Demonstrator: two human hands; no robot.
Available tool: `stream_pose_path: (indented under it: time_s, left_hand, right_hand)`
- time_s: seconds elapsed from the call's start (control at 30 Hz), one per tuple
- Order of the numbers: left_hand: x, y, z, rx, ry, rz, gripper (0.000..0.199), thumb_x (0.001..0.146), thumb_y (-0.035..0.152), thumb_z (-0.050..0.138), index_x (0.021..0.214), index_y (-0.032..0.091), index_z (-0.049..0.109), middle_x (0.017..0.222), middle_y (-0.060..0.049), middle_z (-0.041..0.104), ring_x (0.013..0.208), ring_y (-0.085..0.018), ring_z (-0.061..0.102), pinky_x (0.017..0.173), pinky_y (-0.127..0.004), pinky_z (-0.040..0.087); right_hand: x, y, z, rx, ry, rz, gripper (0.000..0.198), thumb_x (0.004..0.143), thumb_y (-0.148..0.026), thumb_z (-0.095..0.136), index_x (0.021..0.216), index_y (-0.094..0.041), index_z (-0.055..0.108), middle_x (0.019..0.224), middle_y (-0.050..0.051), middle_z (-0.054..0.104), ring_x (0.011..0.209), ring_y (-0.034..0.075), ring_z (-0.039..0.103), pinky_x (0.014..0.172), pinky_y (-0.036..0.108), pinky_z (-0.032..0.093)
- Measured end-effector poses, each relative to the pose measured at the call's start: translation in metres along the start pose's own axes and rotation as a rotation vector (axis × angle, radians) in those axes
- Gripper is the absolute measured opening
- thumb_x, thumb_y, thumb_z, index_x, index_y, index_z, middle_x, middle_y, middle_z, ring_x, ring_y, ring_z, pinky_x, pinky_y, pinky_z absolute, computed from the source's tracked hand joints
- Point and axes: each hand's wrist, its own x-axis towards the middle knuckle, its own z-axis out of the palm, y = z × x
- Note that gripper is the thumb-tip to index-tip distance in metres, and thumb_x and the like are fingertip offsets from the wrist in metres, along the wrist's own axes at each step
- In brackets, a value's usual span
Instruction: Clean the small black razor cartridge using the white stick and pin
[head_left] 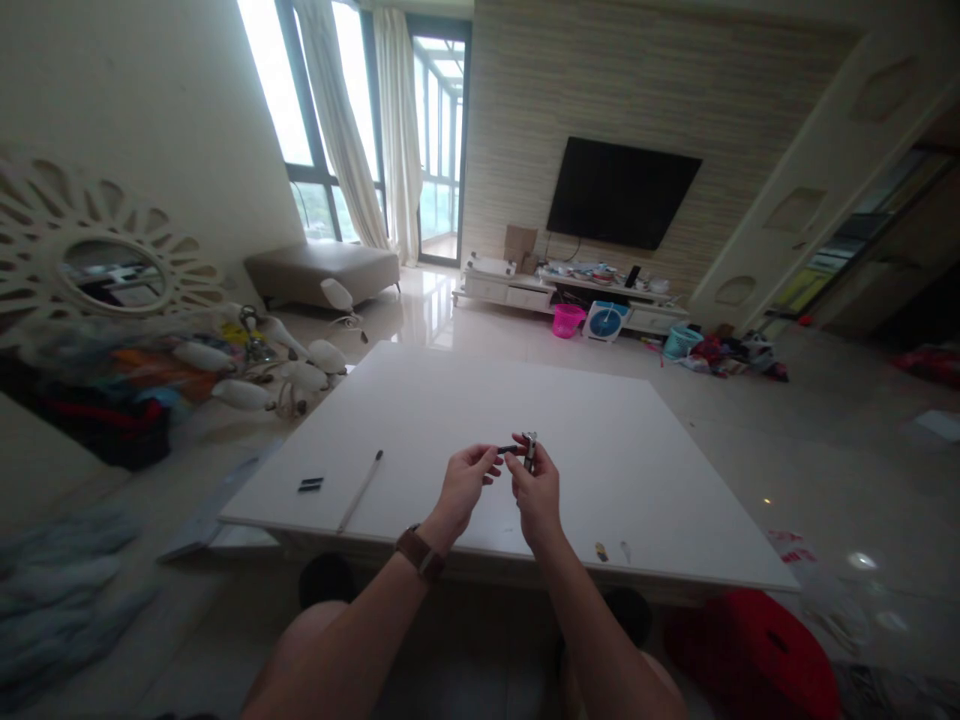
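Left hand point(463, 482): reaches in from the lower left, fingers bent, thumb and fingertips pinching one end of a dark stick point(508, 449).
Right hand point(537, 495): comes up from the lower right, palm turned inward, fingers curled closely around a shiny metal piece point(529, 452); the thumb lies near the stick.
Forearms: bare, converging from both lower corners; a brown strap point(420, 552) circles the left wrist.
Dark stick: short, slim and straight, held roughly level between the hands above the bench point(450, 400); whether it touches the metal piece cannot be told.
Metal piece: silvery, narrow, roughly upright, its upper end showing above the fingers; finer shape too small to read.
Bench top: smooth, flat, white, with straight edges.
Left of the hands: a long thin pale rod point(361, 490) with a dark tip, lying slantwise; beyond it, two short black strips point(310, 484), side by side.
Near edge, right: a small yellow-and-dark piece point(601, 551) beside a pale, slender bit point(625, 551).
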Motion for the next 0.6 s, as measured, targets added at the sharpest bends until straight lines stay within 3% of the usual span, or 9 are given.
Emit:
stream_pose_path:
  time_s: [0.17,0.33,0.43,0.6]
  left_hand:
    - [-0.003,-0.004,-0.002,0.051,-0.026,-0.024,0.037,0.071,0.052,0.071,0.074,0.015,0.067,0.067,-0.003,0.061,0.060,-0.013,0.056,0.057,-0.025,0.040]
    - [-0.004,0.003,0.000,0.130,-0.074,0.019,0.033,0.074,0.048,0.069,0.069,0.015,0.067,0.064,-0.003,0.062,0.057,-0.013,0.055,0.057,-0.026,0.040]
    - [-0.003,0.006,0.002,0.144,-0.108,0.021,0.032,0.073,0.045,0.071,0.062,0.015,0.065,0.058,-0.002,0.058,0.057,-0.013,0.054,0.058,-0.026,0.040]
    - [0.000,0.004,0.003,0.024,-0.062,-0.035,0.032,0.072,0.046,0.072,0.079,0.014,0.072,0.073,-0.005,0.065,0.061,-0.012,0.056,0.059,-0.024,0.041]
  right_hand:
    - [-0.003,-0.001,-0.004,-0.057,-0.008,-0.006,0.037,0.074,-0.047,0.071,0.097,-0.017,0.068,0.071,0.002,0.063,0.054,0.012,0.047,0.045,0.023,0.035]
    - [0.001,-0.001,-0.007,-0.063,0.068,0.035,0.036,0.072,-0.051,0.073,0.081,-0.018,0.063,0.057,-0.003,0.055,0.047,0.010,0.041,0.042,0.023,0.030]
    - [0.005,-0.003,-0.005,0.044,0.075,0.114,0.036,0.071,-0.049,0.074,0.082,-0.018,0.060,0.056,-0.005,0.054,0.042,0.007,0.034,0.039,0.022,0.025]
    - [0.007,-0.005,-0.001,0.196,0.065,0.157,0.036,0.074,-0.046,0.070,0.095,-0.017,0.060,0.071,-0.002,0.062,0.039,0.004,0.032,0.036,0.019,0.019]
